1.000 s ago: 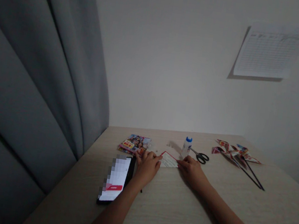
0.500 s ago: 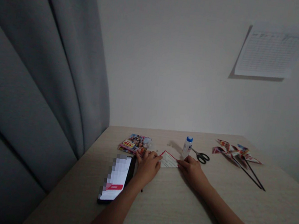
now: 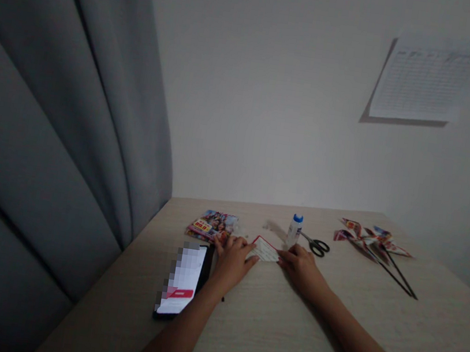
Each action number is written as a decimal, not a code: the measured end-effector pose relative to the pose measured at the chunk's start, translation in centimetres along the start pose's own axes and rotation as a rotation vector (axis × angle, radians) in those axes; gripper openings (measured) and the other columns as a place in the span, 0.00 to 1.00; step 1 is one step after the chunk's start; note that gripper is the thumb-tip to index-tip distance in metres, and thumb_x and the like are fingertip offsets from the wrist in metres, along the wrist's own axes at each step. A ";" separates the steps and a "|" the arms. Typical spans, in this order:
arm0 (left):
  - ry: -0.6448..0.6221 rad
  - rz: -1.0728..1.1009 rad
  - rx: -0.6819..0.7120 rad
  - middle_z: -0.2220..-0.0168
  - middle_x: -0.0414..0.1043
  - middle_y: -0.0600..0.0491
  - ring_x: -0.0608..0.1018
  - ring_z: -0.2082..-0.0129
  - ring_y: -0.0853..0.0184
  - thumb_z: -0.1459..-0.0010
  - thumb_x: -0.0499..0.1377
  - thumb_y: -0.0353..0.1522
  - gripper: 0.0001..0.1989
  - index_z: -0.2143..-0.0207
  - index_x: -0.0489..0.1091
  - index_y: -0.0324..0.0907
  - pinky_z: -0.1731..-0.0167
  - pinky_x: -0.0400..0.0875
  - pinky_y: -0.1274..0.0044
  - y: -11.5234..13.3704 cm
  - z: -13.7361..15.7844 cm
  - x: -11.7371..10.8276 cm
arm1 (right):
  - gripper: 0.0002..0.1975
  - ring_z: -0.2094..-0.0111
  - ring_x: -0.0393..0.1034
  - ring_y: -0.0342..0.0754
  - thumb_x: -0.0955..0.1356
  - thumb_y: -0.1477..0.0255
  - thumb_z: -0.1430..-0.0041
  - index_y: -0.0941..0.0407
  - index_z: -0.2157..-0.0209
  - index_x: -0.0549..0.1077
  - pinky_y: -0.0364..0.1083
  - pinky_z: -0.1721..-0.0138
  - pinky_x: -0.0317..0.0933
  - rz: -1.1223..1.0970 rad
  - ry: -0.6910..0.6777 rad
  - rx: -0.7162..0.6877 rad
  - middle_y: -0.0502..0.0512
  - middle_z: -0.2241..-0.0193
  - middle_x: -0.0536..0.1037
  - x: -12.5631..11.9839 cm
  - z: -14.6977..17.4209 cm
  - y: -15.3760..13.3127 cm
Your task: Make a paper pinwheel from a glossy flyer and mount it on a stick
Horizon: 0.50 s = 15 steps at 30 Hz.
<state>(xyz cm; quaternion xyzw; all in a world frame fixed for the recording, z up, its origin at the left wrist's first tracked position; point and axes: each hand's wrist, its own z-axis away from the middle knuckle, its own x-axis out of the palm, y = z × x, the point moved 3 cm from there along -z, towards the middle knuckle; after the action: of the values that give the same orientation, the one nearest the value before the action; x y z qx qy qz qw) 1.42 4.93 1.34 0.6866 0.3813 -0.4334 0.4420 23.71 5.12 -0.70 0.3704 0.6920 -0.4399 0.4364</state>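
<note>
A folded piece of paper (image 3: 266, 251), pale with printed lines and a red upper edge, lies on the table between my two hands. My left hand (image 3: 234, 260) holds its left side, thumb at the lower left edge and fingertips along the upper left. At the right corner, the bent fingers of my right hand (image 3: 301, 270) pinch the paper. Just behind the right hand stands a clear glue bottle (image 3: 294, 231) with a blue cap. Black-handled scissors (image 3: 318, 247) lie beside the bottle, their blades partly behind it.
A colourful printed flyer stack (image 3: 210, 225) lies beyond my left hand. A phone (image 3: 185, 280) with a lit screen rests left of my forearm. Paper pinwheels (image 3: 370, 240) on dark sticks lie at the right of the table (image 3: 272, 344). A grey curtain (image 3: 110, 94) hangs at the left.
My left thumb has stretched to the right, onto the paper's lower edge. The paper has turned slightly, its right corner sitting lower. My right hand is nearly still.
</note>
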 end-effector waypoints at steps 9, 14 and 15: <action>0.012 0.007 -0.037 0.46 0.73 0.48 0.66 0.39 0.51 0.32 0.53 0.45 0.19 0.44 0.74 0.55 0.37 0.29 0.38 0.1 -0.2 0.1 | 0.17 0.54 0.72 0.57 0.65 0.66 0.32 0.51 0.45 0.78 0.53 0.50 0.63 0.005 0.042 -0.003 0.63 0.57 0.77 0.4 -0.3 0.2; 0.021 -0.001 -0.032 0.47 0.73 0.48 0.66 0.39 0.50 0.33 0.54 0.46 0.19 0.43 0.73 0.56 0.37 0.30 0.38 0.0 -0.2 0.3 | 0.17 0.55 0.72 0.56 0.65 0.67 0.32 0.52 0.46 0.79 0.52 0.51 0.63 -0.016 0.055 -0.011 0.63 0.59 0.77 0.1 -0.1 0.0; 0.022 -0.005 -0.034 0.46 0.73 0.48 0.66 0.39 0.50 0.33 0.55 0.46 0.20 0.43 0.73 0.56 0.37 0.31 0.38 0.0 -0.2 0.3 | 0.17 0.55 0.72 0.56 0.65 0.66 0.32 0.52 0.46 0.79 0.52 0.52 0.64 -0.022 0.059 -0.011 0.63 0.59 0.77 0.0 -0.1 -0.1</action>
<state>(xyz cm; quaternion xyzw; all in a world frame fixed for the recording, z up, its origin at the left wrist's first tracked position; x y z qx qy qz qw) 1.62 5.17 1.09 0.6827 0.3951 -0.4206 0.4482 23.62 5.20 -0.65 0.3731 0.7109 -0.4298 0.4131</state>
